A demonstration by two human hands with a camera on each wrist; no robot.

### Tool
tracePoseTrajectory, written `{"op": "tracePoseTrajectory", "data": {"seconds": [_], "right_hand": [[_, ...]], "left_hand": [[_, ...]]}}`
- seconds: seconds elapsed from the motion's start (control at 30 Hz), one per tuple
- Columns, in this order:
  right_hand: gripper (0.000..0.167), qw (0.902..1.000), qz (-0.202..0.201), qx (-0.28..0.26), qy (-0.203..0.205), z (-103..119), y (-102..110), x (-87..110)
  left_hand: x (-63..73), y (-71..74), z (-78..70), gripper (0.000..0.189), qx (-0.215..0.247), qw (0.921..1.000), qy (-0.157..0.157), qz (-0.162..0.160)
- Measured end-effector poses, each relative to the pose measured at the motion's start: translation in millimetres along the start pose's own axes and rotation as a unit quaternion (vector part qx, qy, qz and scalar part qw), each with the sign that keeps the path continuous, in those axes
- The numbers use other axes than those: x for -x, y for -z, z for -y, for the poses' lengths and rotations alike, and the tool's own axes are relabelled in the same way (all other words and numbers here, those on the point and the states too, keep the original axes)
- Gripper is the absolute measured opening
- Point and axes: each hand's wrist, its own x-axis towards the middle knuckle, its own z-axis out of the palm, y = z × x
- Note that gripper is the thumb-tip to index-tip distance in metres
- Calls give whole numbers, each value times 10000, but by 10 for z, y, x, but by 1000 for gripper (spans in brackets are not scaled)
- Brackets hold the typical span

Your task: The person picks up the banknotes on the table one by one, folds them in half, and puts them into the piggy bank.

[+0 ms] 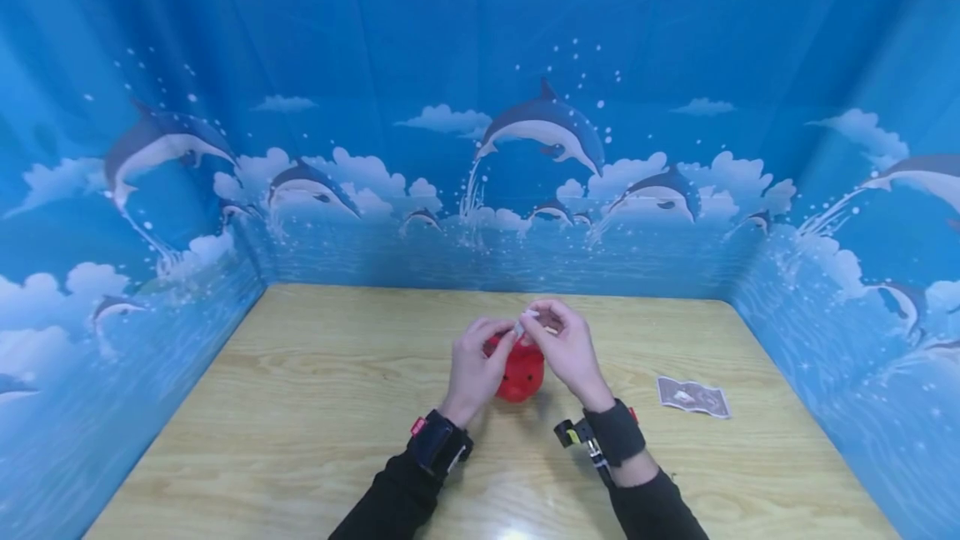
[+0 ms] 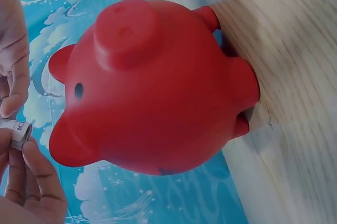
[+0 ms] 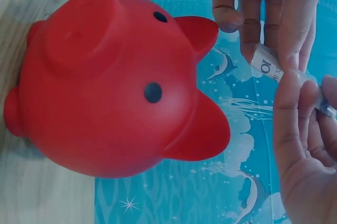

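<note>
A red piggy bank (image 1: 519, 382) stands on the table, its snout and eyes turned toward me. Just above its ears, my left hand (image 1: 474, 367) and right hand (image 1: 572, 355) meet. Between thumbs and fingertips they both pinch a small rolled or folded banknote (image 3: 266, 65), and a printed 10 shows on it in both wrist views. In the left wrist view the note's curled end (image 2: 22, 132) sticks out past the fingers. The top of the piggy bank is partly hidden behind the hands in the head view.
Another banknote (image 1: 693, 397), slightly creased, lies flat on the wooden table (image 1: 315, 407) to the right of my right hand. A blue curtain (image 1: 420, 48) printed with dolphins encloses the table at the back and both sides.
</note>
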Motion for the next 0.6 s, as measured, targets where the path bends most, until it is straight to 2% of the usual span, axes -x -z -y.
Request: {"op": "tracePoseTrajectory", "data": {"seconds": [0.1, 0.27, 0.43, 0.53, 0.6], "right_hand": [[24, 9998, 61, 184, 74, 2, -10, -20], [24, 9980, 134, 620, 53, 37, -18, -51], [20, 9945, 408, 948, -149, 198, -56, -48], [17, 9924, 486, 1126, -120, 339, -85, -11], [17, 9928, 407, 1126, -40, 284, -89, -22]], "left_hand": [[-14, 9, 2, 14, 232, 9994, 254, 17], [-23, 19, 0, 16, 278, 9984, 485, 12], [-33, 18, 19, 17, 324, 9984, 458, -97], [-35, 21, 29, 18, 358, 9982, 464, -91], [-37, 30, 36, 18, 341, 9986, 409, -75]]}}
